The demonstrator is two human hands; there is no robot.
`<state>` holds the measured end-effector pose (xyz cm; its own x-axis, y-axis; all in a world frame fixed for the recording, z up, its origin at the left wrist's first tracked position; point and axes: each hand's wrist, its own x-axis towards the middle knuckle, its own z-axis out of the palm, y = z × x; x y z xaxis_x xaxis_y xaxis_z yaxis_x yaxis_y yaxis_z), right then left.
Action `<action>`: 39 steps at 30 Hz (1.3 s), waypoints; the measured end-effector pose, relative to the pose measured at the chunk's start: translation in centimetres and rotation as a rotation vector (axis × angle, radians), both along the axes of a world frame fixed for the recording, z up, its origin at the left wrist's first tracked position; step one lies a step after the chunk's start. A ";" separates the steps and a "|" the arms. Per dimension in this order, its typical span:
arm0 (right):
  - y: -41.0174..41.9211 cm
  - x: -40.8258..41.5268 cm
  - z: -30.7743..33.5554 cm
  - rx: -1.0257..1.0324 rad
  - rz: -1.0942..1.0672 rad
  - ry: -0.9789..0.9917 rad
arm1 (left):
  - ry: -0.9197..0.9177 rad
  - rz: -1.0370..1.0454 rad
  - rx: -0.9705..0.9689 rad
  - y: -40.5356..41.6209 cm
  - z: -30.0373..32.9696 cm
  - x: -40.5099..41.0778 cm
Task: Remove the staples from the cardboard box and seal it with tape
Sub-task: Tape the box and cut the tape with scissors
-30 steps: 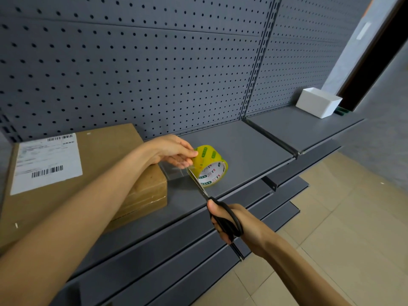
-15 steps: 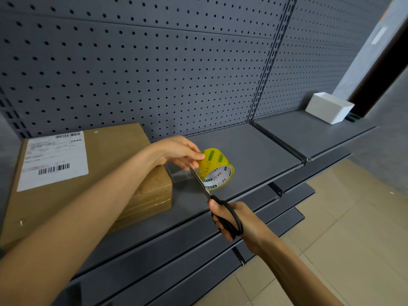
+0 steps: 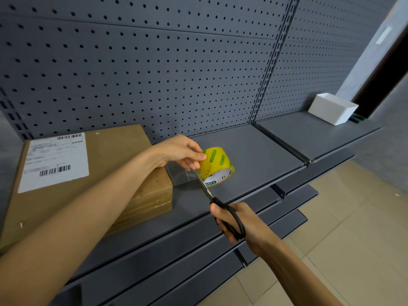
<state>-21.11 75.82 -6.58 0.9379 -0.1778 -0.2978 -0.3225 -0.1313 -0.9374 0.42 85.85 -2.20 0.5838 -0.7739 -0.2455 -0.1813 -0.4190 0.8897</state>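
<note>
A cardboard box (image 3: 106, 173) lies flat at the left end of a grey metal shelf (image 3: 254, 155), its long axis running from the near left toward the pegboard wall (image 3: 176, 74), a white shipping label (image 3: 55, 160) with barcodes stuck on its top face. Its right end faces a roll of yellow-tinted clear tape (image 3: 217, 165), which stands on edge on the shelf just beside the box, the open core turned toward the camera and to the right. A strip of clear tape (image 3: 180, 174) stretches from the roll back to the box's right end. The person's left hand (image 3: 181, 152) reaches over the box and pinches the roll at its upper left edge, thumb and fingers curled on it. Black-handled scissors (image 3: 212, 195) point up and to the left, the long axis slanting from the right hand toward the strip, the blade tips meeting the tape beside the roll. The right hand (image 3: 240, 224) grips the scissor loops at the front edge of the shelf. Far right, on the neighbouring shelf, sits a white open bin (image 3: 331, 109).
</note>
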 end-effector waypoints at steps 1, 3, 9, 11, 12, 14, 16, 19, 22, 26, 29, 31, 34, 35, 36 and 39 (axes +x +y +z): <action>-0.1 0.0 0.0 -0.001 0.001 0.000 | -0.012 0.000 -0.011 0.0 0.0 0.0; -0.2 0.0 -0.1 0.000 0.005 -0.003 | -0.024 0.000 -0.028 0.1 -0.1 -0.1; -0.4 0.2 -0.6 0.014 0.005 -0.009 | -0.020 0.014 -0.054 0.1 -0.3 -0.2; -0.5 0.3 -0.8 0.018 0.019 -0.009 | -0.014 0.019 -0.061 0.1 -0.3 -0.1; -0.5 0.3 -0.9 0.017 0.024 -0.006 | -0.014 0.024 -0.062 0.1 -0.4 0.0; -0.5 0.5 -1.1 0.010 0.027 -0.004 | -0.015 0.040 -0.065 0.1 -0.4 0.0; -0.6 0.6 -1.1 0.001 0.025 -0.006 | -0.011 0.051 -0.068 -0.1 -0.5 0.1; -0.8 0.7 -1.0 0.007 0.028 -0.005 | -0.009 0.039 -0.058 -0.4 -0.5 0.2; -1.0 0.7 -0.8 0.013 0.050 -0.009 | -0.013 0.033 -0.060 -0.6 -0.6 0.2; -1.1 1.0 -0.6 0.006 0.064 -0.006 | -0.045 0.046 -0.074 -0.6 -0.6 0.2; -1.2 1.5 -0.5 -0.012 0.075 0.028 | -0.126 0.101 -0.115 -0.8 -0.8 0.4; -1.4 2.1 -0.5 -0.050 0.067 0.045 | -0.280 0.168 -0.124 -0.9 -1.2 0.7; -1.9 3.4 0.1 -0.179 0.020 0.083 | -0.575 0.240 -0.046 -0.7 -1.6 1.5; -2.2 3.9 0.4 -0.244 0.013 0.096 | -0.629 0.255 -0.016 -0.7 -1.6 1.7; -2.5 4.3 0.7 -0.311 0.013 0.109 | -0.658 0.265 0.005 -0.7 -1.5 2.0; -3.1 5.9 1.2 -0.582 0.035 0.118 | -0.742 0.252 0.086 -1.4 -1.2 2.6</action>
<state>-15.24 72.73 -5.40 0.9127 -0.3128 -0.2630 -0.4063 -0.6250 -0.6666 3.04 84.44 -3.43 0.7735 -0.5926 0.2246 -0.6060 -0.5879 0.5358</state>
